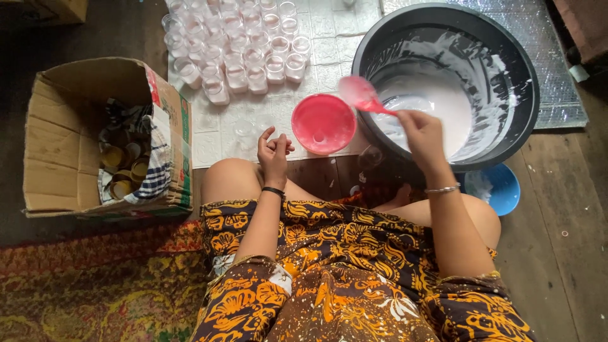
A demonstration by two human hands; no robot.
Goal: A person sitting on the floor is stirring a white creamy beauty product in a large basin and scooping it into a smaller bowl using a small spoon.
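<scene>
Right hand (423, 132) grips a pink plastic ladle (359, 94) over the big black basin (525, 82) of white liquid; left hand (273, 152) looks loosely curled, probably empty, near the worn cardboard box (60, 158) of jars.

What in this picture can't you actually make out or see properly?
- Cardboard box: a checked cloth covers most of the contents; only a few round lids show.
- Clear cups: the rows are cut off by the top edge, so their number is unknown.
- Blue bowl: partly hidden behind the right arm and knee.
- Pink ladle: blurred; whether it carries liquid is unclear.
- Left hand: whether it grips a small clear cup cannot be told.
</scene>
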